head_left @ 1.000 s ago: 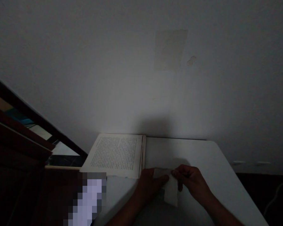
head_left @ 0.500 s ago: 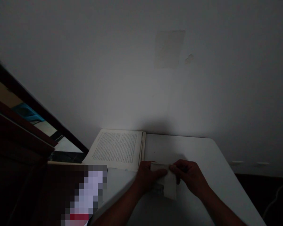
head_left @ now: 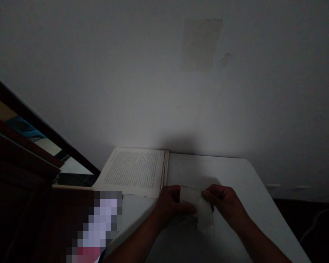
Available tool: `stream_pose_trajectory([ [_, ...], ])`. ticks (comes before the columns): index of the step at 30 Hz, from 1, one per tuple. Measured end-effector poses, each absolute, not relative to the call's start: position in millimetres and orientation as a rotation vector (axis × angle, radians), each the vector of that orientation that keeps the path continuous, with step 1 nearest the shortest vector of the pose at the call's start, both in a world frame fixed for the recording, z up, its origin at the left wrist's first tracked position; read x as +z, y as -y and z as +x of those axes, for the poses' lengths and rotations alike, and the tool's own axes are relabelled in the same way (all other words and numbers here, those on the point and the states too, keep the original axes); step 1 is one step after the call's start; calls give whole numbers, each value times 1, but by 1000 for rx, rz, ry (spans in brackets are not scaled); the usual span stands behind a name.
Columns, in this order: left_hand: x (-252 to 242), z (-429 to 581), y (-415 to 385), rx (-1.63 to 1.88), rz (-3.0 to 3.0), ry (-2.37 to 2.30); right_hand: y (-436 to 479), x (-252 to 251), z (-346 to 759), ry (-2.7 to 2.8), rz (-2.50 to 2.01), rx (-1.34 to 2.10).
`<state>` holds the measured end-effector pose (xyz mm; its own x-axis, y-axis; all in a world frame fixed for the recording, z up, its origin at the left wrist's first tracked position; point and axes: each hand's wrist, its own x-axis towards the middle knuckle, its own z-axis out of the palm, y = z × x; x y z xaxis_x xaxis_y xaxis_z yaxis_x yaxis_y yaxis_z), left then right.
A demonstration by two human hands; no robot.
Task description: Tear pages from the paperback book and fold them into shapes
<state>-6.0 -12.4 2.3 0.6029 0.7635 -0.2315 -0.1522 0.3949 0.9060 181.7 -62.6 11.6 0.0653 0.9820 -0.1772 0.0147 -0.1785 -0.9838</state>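
A folded piece of paper (head_left: pixel 205 215), pale with faint dark marks, is held up over the table between my two hands. On its left side my left hand (head_left: pixel 171 202) grips it, thumb lying across the front and fingers behind. At the upper right edge my right hand (head_left: pixel 220 197) pinches it between thumb and fingers. A vertical fold shows near the paper's right part. Dim light and blur leave the marks on it unreadable.
A stack of printed pages (head_left: pixel 134 171) lies at the table's back left, against the wall. The white table (head_left: pixel 230 171) has its right edge beyond my right hand. Dark wooden furniture (head_left: pixel 24 157) and a blurred-out patch (head_left: pixel 98 223) are at left. A pale cord (head_left: pixel 315 223) hangs at right.
The paper and both hands have shifted slightly right in view. My left thumb sits lower on the paper, and more of its upper face shows. The view has tilted a little.
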Motion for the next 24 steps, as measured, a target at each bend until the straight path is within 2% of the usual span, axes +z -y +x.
stream_pose_trajectory([
  [16, -2, -10, 15, 714, 813, -477, 62, -3, 187, 840, -1202, 1413],
  [21, 5, -18, 7, 690, 1069, -645, 61, -2, 194, 956, -1353, 1319],
  [24, 12, -23, 6, 783, 1545, -952, 61, -1, 198, 1028, -1551, 1186],
])
